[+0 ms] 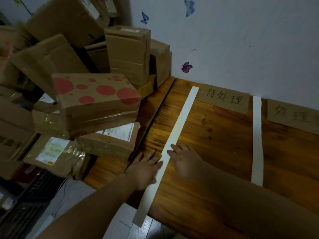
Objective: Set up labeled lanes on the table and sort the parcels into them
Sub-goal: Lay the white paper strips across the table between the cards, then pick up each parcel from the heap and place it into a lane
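Head view: parcels (96,100) piled left of 2 hands (146,167) pressing strip (179,125).

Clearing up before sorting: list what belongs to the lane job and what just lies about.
Job: left tape strip, right tape strip, left cardboard label, right cardboard label, parcels, table, left hand, right hand.
Lying about: butterfly stickers on the wall.

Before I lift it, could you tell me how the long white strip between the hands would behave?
The white strip looks thin and flat, so probably light and floppy when lifted. Its near end overhangs the table edge, so a push could slide it off. Left hand and right hand touch it, fingers straight.
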`<state>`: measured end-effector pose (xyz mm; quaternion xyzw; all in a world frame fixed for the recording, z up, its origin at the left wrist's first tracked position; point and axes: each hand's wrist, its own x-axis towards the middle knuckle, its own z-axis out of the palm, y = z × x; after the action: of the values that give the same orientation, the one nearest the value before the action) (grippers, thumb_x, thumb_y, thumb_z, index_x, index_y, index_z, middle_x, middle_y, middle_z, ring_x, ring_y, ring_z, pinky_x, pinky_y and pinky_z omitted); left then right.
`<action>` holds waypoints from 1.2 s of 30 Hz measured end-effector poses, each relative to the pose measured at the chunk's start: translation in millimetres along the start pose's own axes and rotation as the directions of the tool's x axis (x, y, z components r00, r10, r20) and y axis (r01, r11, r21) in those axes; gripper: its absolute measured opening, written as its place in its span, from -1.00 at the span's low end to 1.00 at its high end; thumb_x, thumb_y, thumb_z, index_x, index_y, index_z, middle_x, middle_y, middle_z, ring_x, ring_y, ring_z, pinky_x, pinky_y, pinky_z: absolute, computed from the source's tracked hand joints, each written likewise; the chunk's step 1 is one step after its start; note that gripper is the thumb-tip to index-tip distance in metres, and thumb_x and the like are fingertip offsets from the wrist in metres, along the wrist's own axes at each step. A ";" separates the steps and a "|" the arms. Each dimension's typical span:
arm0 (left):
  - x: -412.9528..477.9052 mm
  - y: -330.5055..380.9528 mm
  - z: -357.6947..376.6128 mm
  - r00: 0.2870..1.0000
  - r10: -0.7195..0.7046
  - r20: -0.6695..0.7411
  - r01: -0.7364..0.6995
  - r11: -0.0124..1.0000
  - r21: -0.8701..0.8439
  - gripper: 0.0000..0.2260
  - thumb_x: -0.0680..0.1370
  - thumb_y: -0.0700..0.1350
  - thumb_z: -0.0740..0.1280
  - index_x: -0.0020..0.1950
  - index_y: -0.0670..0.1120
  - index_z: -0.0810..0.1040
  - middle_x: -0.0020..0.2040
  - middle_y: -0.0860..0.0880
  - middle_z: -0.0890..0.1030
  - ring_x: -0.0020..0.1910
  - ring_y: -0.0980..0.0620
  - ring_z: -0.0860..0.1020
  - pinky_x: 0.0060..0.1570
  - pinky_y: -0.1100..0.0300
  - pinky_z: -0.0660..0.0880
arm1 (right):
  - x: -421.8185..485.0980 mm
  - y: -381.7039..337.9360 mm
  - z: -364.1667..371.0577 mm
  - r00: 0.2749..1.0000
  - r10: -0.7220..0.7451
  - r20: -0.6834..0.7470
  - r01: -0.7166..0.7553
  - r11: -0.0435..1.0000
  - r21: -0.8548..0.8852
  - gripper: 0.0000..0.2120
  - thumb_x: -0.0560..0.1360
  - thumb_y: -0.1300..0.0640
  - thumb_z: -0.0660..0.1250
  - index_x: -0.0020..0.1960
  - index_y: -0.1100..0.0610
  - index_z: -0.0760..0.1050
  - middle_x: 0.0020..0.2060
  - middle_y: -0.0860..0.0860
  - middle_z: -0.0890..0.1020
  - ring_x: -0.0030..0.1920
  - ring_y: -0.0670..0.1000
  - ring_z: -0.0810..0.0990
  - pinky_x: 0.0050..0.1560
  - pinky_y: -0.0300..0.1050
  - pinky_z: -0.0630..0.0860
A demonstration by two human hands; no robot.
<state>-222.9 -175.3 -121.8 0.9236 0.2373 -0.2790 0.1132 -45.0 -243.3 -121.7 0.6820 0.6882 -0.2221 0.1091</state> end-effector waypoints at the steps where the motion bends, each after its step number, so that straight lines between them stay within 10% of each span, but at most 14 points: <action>1: 5.5 -3.0 -1.7 1.000 0.018 -0.007 -0.018 1.000 0.001 -0.40 0.60 0.07 0.15 0.56 0.04 -0.08 0.56 0.05 -0.18 0.51 -0.02 -0.30 0.47 -0.13 -0.20 | 5.9 3.7 -0.1 1.000 0.021 -0.010 -0.021 1.000 -0.010 -0.38 0.56 0.07 0.20 0.55 0.01 0.03 0.56 0.05 0.00 0.54 0.17 -0.04 0.49 0.20 -0.01; 13: 12.4 -17.4 -52.5 0.993 0.070 -0.090 -0.089 0.971 -0.223 -0.36 0.58 0.14 0.16 0.55 0.11 -0.11 0.56 0.05 -0.20 0.52 0.02 -0.26 0.46 -0.04 -0.16 | 34.0 17.2 -45.0 0.981 0.194 -0.021 -0.193 0.980 0.051 -0.52 0.65 0.04 0.04 0.54 0.06 0.06 0.55 0.10 0.03 0.54 0.16 -0.05 0.49 0.13 -0.02; 19: -53.0 -20.9 -93.0 0.973 0.147 -0.175 -0.199 0.922 -0.333 -0.35 0.57 0.07 0.25 0.56 0.06 -0.02 0.57 0.05 -0.10 0.54 0.01 -0.12 0.46 0.04 0.00 | 28.3 -23.4 -88.2 0.942 0.250 -0.223 -0.235 0.967 0.095 -0.69 0.60 0.07 0.11 0.31 0.12 0.35 0.25 0.10 0.42 0.27 0.12 0.38 0.22 0.03 0.41; 29: -170.3 -62.5 -126.3 0.904 0.210 -0.373 -0.284 0.946 -0.154 -0.37 0.58 0.05 0.25 0.55 0.04 0.00 0.57 0.04 -0.09 0.54 0.06 -0.13 0.46 0.15 -0.08 | -33.4 -115.5 -136.3 0.869 0.388 -0.306 -0.326 0.916 0.233 -0.57 0.63 0.00 0.07 0.47 0.09 0.22 0.37 0.11 0.35 0.36 0.15 0.32 0.32 0.07 0.36; 36: -206.6 -108.0 -128.7 0.802 0.004 -0.597 -0.150 0.969 -0.196 -0.36 0.55 0.06 0.29 0.55 0.04 0.05 0.57 0.01 -0.08 0.54 0.00 -0.12 0.49 0.05 -0.07 | -37.1 -176.7 -154.3 0.860 0.399 -0.319 -0.172 0.813 0.556 -0.58 0.66 0.03 0.02 0.51 0.01 0.15 0.33 0.12 0.44 0.26 0.13 0.44 0.22 -0.05 0.37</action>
<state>-368.8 -115.8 92.8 0.9534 0.2539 0.0577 0.1526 -194.1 -201.0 58.2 0.8152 0.4983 -0.2236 -0.1930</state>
